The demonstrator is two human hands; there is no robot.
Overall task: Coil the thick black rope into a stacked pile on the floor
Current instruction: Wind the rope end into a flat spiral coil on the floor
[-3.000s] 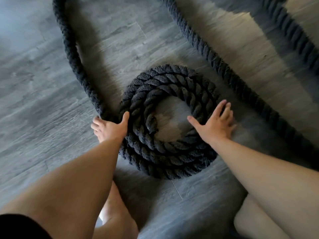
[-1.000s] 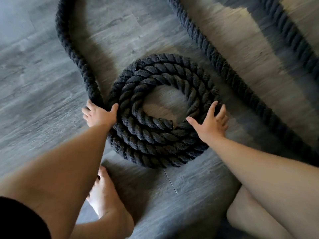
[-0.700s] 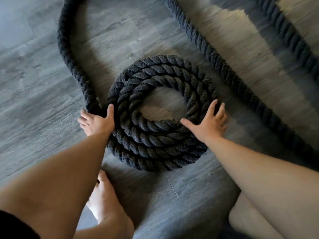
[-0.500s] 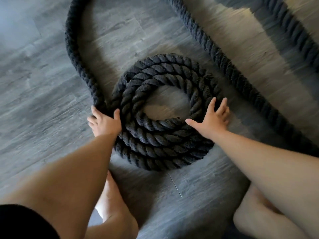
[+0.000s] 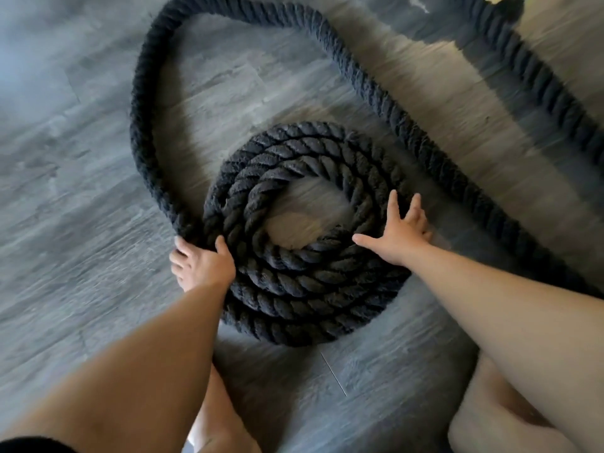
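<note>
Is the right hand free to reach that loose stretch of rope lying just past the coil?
Probably yes: the right hand lies open on the coil, with only bare floor before the loose rope.

Your grey plank floor (image 5: 81, 197) carries the black rope (image 5: 307, 282): coil plus loose run looping away.

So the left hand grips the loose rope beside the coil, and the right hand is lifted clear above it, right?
Not quite. In the head view, the right hand lies spread flat on the coil, not lifted clear. The left hand does grip the loose rope beside it.
</note>
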